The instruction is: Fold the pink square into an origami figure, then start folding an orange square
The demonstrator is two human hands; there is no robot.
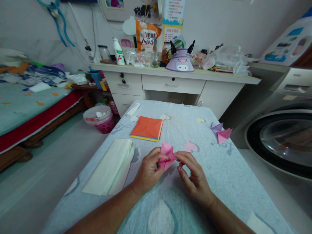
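Where it's pinched, pink paper looks creased.

Matt pink paper, sharply creased, and smooth orange-topped paper squares meet soft-looking, matt cloth across the desk; beyond, we see a glossy snack bag, a smooth plastic detergent bottle and a brown wooden bed frame.
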